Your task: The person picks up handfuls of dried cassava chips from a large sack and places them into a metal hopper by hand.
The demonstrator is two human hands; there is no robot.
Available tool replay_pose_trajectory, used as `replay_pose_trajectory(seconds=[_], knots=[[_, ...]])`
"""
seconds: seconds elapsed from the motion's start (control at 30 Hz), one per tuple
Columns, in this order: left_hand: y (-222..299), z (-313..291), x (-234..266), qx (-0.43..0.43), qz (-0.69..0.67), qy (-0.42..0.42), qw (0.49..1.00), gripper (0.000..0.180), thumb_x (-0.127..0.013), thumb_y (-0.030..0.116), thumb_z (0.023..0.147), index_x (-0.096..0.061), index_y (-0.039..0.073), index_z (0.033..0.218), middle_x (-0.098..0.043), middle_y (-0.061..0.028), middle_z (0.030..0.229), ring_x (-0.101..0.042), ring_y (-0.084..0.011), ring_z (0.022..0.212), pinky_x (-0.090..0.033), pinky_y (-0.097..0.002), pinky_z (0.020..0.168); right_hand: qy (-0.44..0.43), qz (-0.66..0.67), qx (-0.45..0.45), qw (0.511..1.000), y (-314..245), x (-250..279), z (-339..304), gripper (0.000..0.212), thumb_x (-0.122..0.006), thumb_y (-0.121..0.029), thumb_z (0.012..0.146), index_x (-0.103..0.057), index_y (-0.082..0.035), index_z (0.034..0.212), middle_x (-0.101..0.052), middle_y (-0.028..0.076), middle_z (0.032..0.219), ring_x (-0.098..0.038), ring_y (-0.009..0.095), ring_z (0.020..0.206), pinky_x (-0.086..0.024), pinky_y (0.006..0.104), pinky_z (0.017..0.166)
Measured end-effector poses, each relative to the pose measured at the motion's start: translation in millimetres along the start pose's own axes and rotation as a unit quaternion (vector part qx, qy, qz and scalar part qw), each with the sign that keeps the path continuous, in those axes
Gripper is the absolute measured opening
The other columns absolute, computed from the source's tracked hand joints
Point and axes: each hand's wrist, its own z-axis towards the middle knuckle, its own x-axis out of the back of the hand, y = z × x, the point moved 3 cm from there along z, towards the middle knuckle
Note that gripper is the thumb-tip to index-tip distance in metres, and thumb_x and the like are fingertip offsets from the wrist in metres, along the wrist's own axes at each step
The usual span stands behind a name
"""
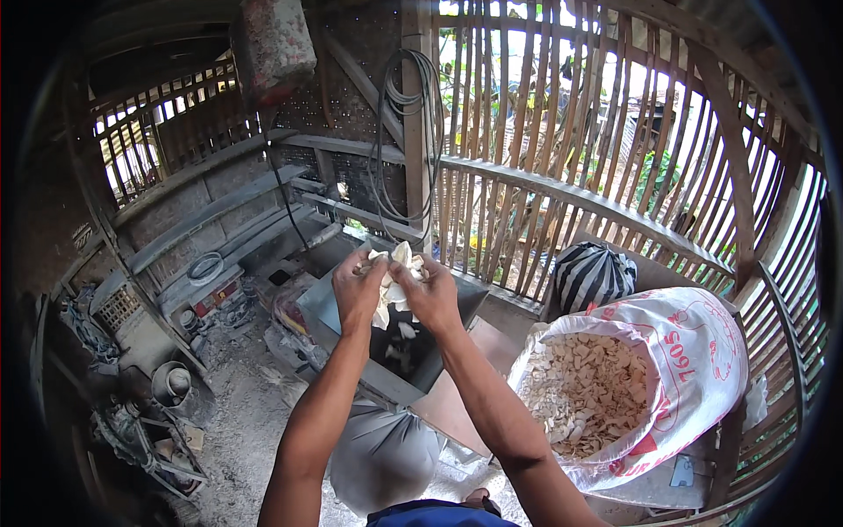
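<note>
Over a metal hopper (391,384), my left hand (354,285) and my right hand (428,294) meet, closed around a bunch of pale dried chips (402,261). The pieces look like dried root slices; their exact kind I cannot tell. Below my fingers, a few loose pieces (406,331) show blurred against the hopper's dark inside. To my right lies a large white sack (702,351) with red print, its mouth open toward me. Many broken chips (584,391) fill it.
A stuffed grey bag (385,457) sits beneath the hopper. Behind the sack stands a tied black-and-white striped bag (595,274). A coiled hose (384,132) hangs on a post, and a worn block-shaped object (279,48) hangs overhead. A metal bucket (189,404) stands on the dusty floor at left.
</note>
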Motion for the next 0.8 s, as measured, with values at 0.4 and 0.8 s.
replay_pose_trajectory(seconds=[0.4,0.8], knots=[[-2,-2,6,0.005,-0.010,-0.006,1.000,0.018,-0.071,0.008,0.077,-0.068,-0.003,0.092,-0.068,-0.0084,0.082,-0.062,-0.0135,0.071,-0.050,-0.0309,0.063,0.034,-0.054,0.111,0.992,-10,0,-8,0.037,-0.072,-0.014,0.088,-0.061,-0.003,0.122,-0.071,0.018,0.102,-0.070,0.025,0.092,-0.053,0.0357,0.083],[-3,-4,3,0.027,-0.039,0.006,0.999,0.020,-0.072,0.010,0.082,-0.068,-0.004,0.095,-0.069,-0.0089,0.085,-0.062,-0.0135,0.071,-0.051,-0.0300,0.063,0.019,-0.085,0.028,0.996,-14,5,-11,0.038,-0.071,-0.031,0.091,-0.062,-0.005,0.117,-0.072,0.019,0.094,-0.071,0.034,0.089,-0.053,0.0419,0.077]])
